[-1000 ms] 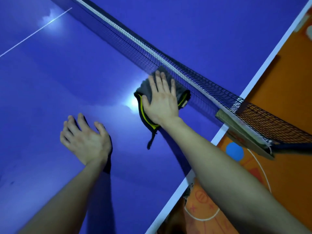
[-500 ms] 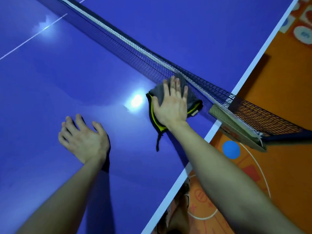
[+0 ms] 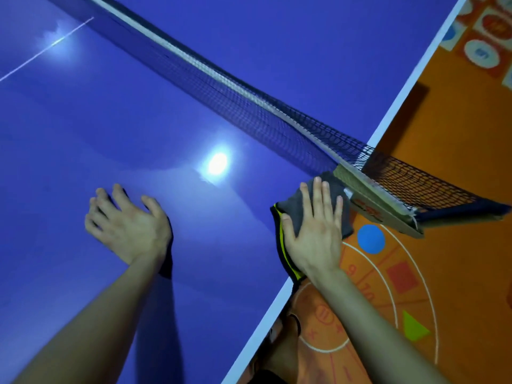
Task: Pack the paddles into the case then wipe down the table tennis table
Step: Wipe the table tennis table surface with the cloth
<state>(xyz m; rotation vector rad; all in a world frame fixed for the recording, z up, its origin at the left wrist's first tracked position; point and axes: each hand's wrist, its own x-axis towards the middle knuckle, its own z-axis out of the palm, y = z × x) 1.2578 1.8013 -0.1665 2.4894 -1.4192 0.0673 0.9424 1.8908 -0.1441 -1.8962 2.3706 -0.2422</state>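
The right hand (image 3: 315,239) lies flat on a dark grey cloth (image 3: 296,209) with a yellow-trimmed hem, its grip released: fingers straight and close together, thumb spread to the left, palm pressing the cloth down rather than clutching it; the wrist is straight and the forearm reaches in from the lower right. The cloth sits at the right edge of the blue counter (image 3: 83,134), across its white border line (image 3: 260,322), with its right side hanging out past the edge; its far end is just beside the clamp (image 3: 371,195) that holds the net (image 3: 235,101). The left hand (image 3: 130,231) rests on the counter well apart from the cloth, towards the middle of the near half; its grip is also released, fingers fanned and slightly bent, tips touching the surface, holding nothing; that arm comes in from the lower left. A bright light reflection (image 3: 217,163) shows on the counter between the two hands; an orange floor mat (image 3: 457,273) with a blue circle (image 3: 371,239) lies beyond the right edge.
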